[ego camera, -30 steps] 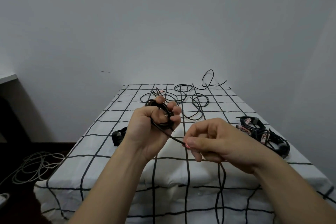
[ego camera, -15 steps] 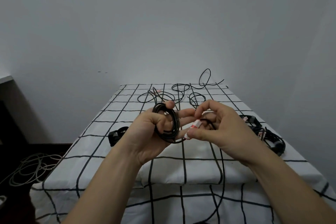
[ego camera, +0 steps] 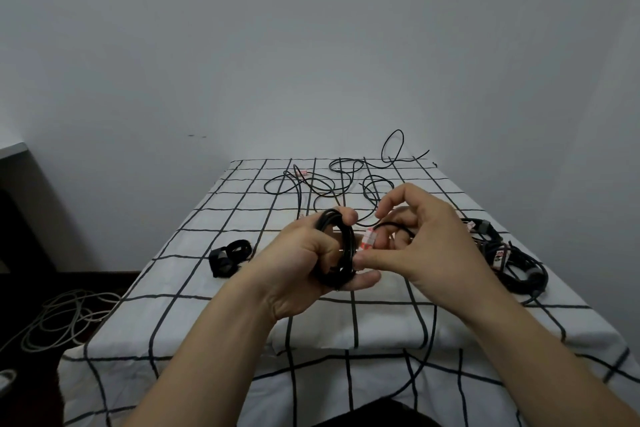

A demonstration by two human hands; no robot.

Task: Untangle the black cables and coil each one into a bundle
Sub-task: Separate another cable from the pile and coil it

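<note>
The right hand [ego camera: 429, 243] had closed in on the coil [ego camera: 347, 251].
Its fingers [ego camera: 375, 261] pinched the red-and-white tag [ego camera: 367, 241], writing unreadable; the left hand [ego camera: 298, 263] curled round the coil.

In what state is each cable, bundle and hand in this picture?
Black coil: wound into loops, held in the left-hand grip.
Tagged cable end: pinched in the right-hand grip, beside the coil.
Far cables: loose, tangled on the table.
Small bundle: coiled, lying at the left.
Right pile: bundled, lying together.
Floor cables: loosely looped.
</note>
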